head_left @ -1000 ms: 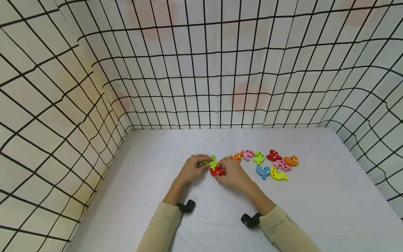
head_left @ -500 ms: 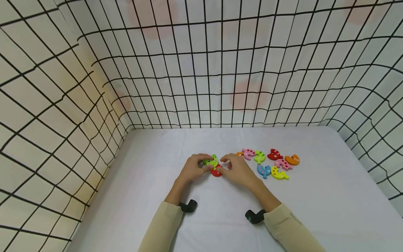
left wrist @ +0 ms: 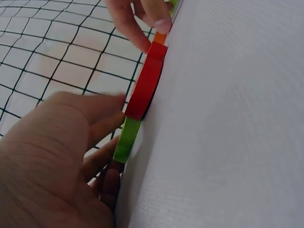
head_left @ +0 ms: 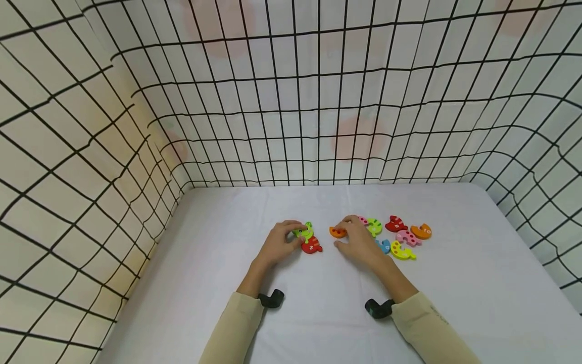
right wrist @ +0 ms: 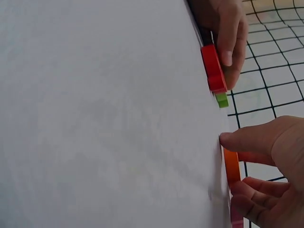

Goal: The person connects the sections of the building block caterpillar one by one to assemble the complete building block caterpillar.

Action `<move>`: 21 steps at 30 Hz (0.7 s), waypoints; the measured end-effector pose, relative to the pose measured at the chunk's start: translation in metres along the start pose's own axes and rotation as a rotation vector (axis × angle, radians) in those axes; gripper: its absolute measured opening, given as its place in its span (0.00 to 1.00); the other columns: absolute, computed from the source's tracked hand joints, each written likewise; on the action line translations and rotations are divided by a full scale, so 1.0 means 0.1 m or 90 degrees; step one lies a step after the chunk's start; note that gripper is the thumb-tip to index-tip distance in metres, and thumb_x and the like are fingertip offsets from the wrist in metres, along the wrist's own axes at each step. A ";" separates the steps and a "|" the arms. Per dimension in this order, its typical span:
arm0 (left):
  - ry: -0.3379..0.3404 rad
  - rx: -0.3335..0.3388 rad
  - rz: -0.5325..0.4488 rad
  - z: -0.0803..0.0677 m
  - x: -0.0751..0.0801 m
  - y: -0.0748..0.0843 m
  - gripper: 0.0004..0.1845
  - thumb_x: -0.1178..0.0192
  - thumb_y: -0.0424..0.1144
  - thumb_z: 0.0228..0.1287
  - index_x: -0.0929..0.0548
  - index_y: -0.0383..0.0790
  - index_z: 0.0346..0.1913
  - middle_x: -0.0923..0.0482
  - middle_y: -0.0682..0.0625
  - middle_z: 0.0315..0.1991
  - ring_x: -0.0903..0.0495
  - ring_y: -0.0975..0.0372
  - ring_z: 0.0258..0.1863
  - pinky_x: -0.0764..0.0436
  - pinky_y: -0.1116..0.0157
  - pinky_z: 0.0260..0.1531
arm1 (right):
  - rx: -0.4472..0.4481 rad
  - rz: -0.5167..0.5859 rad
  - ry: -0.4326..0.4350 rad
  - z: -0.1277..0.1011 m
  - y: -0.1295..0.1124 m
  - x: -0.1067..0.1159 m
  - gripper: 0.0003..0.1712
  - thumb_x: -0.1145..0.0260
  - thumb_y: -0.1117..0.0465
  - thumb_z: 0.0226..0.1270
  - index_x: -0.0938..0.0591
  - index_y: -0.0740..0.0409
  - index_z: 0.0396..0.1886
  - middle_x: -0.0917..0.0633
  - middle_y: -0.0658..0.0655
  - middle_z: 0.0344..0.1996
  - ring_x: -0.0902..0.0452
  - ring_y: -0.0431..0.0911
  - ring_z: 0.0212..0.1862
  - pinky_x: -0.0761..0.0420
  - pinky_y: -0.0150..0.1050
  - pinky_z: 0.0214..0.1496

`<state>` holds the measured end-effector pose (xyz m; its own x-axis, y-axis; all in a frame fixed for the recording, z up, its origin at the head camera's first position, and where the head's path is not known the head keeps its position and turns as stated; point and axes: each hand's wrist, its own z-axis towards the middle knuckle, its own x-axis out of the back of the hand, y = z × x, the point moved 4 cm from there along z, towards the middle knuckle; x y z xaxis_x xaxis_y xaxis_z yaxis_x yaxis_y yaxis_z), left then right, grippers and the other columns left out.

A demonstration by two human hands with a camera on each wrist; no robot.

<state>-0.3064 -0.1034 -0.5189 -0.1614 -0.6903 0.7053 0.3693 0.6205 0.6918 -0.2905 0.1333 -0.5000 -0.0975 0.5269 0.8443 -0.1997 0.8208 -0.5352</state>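
My left hand (head_left: 278, 243) holds a green puzzle piece with a caterpillar-like face (head_left: 308, 231) between thumb and fingers on the white table. Against its lower right side lies a red striped puzzle piece (head_left: 311, 246) marked 2; in the left wrist view this red piece (left wrist: 148, 80) stands edge-on beyond the green one (left wrist: 127, 140). To the right, my right hand (head_left: 360, 242) has its fingers over an orange spotted puzzle piece (head_left: 336, 232), with the thumb at its near side. In the right wrist view the orange piece (right wrist: 231, 164) shows between thumb and fingers.
Right of my right hand lie more puzzle pieces: green striped (head_left: 375, 227), blue (head_left: 385, 246), yellow (head_left: 402, 251), red (head_left: 395, 223), pink (head_left: 407, 237) and orange (head_left: 421, 231). A pink one (head_left: 363, 221) is partly hidden. Black wire mesh (head_left: 318, 126) surrounds the table (head_left: 309, 313).
My right hand has let go of the red piece and moved right to the orange spotted piece. The left hand stays at the green piece, with the red piece against it.
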 end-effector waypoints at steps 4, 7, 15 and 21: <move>-0.009 0.009 0.030 0.00 -0.03 -0.02 0.28 0.28 0.55 0.60 0.16 0.52 0.63 0.23 0.50 0.68 0.28 0.51 0.69 0.27 0.49 0.69 | 0.023 0.006 -0.007 -0.03 0.05 0.02 0.21 0.24 0.57 0.63 0.14 0.55 0.55 0.27 0.64 0.69 0.31 0.62 0.70 0.26 0.63 0.70; -0.022 0.012 0.043 -0.01 -0.06 -0.04 0.35 0.25 0.59 0.54 0.18 0.54 0.65 0.26 0.52 0.71 0.31 0.53 0.71 0.28 0.49 0.70 | 0.041 0.013 -0.022 -0.05 0.08 0.03 0.18 0.24 0.56 0.62 0.13 0.52 0.51 0.28 0.64 0.72 0.35 0.63 0.74 0.30 0.66 0.72; -0.028 0.001 0.043 -0.03 -0.06 -0.01 0.35 0.24 0.56 0.54 0.19 0.53 0.66 0.29 0.51 0.71 0.33 0.52 0.74 0.30 0.46 0.72 | 0.076 0.037 -0.037 -0.09 0.16 0.05 0.19 0.23 0.57 0.61 0.17 0.54 0.50 0.17 0.58 0.55 0.24 0.55 0.58 0.20 0.55 0.64; -0.025 0.001 0.047 -0.03 -0.05 -0.01 0.38 0.22 0.57 0.51 0.19 0.53 0.66 0.28 0.50 0.70 0.32 0.52 0.72 0.29 0.47 0.71 | 0.045 0.061 -0.034 -0.13 0.20 0.05 0.30 0.24 0.57 0.63 0.22 0.54 0.63 0.17 0.57 0.57 0.23 0.52 0.56 0.17 0.53 0.61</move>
<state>-0.3032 -0.1010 -0.5235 -0.1699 -0.6273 0.7600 0.3804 0.6697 0.6378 -0.2823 0.1550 -0.5067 -0.1704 0.5882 0.7906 -0.2550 0.7486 -0.6120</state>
